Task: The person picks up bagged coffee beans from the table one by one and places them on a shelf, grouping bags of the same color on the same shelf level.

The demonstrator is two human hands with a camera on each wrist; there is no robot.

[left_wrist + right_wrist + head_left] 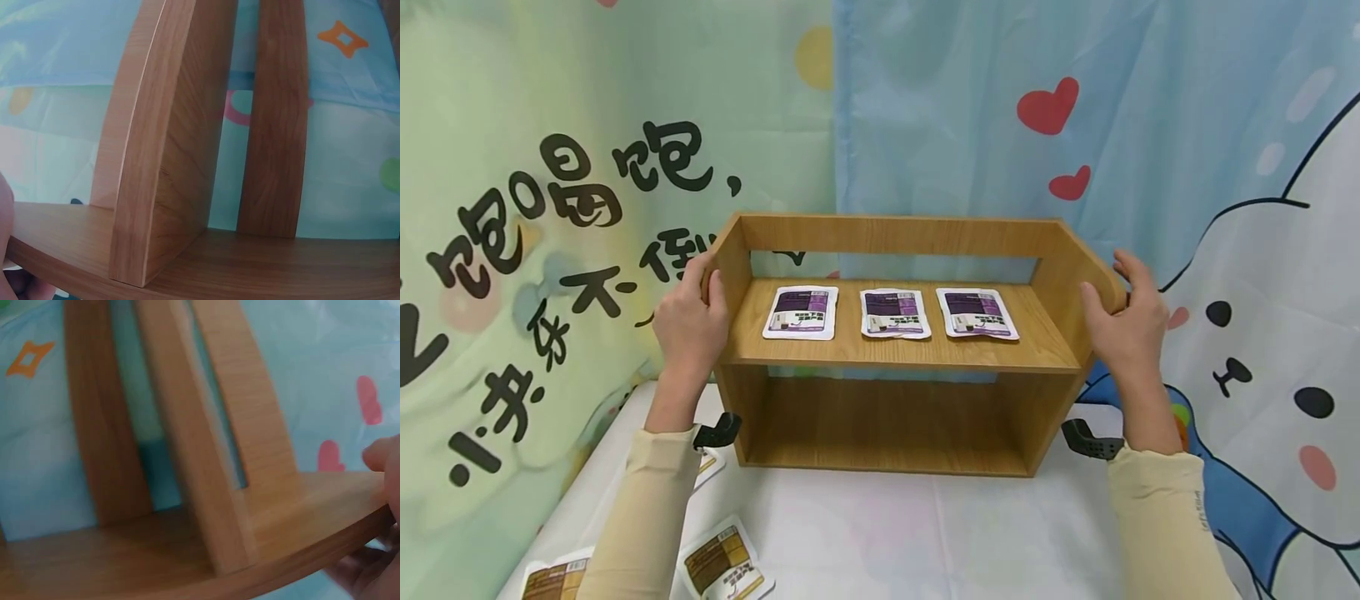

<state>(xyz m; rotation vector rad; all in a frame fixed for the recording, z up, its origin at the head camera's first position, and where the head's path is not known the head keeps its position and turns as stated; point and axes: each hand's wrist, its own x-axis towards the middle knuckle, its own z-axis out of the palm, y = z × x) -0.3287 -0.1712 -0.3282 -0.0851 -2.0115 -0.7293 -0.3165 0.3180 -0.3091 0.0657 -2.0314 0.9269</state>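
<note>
A two-tier wooden shelf rack (880,425) stands in front of me in the head view. My left hand (694,321) grips the upper edge of its left side panel. On the other side, my right hand (1127,321) holds the right panel's edge between thumb and fingers. Three white-edged sachets with purple labels lie in a row on the upper board: a left one (801,313), a middle one (895,314) and a right one (977,313). Both wrist views show the boards from close by, with part of each hand at the panel edge.
Beneath the rack is a table with a white cloth (925,533). Brown-labelled sachets lie at the front left, one (724,562) beside my left sleeve and another (556,578) partly behind it. A printed curtain (925,108) hangs close behind the rack.
</note>
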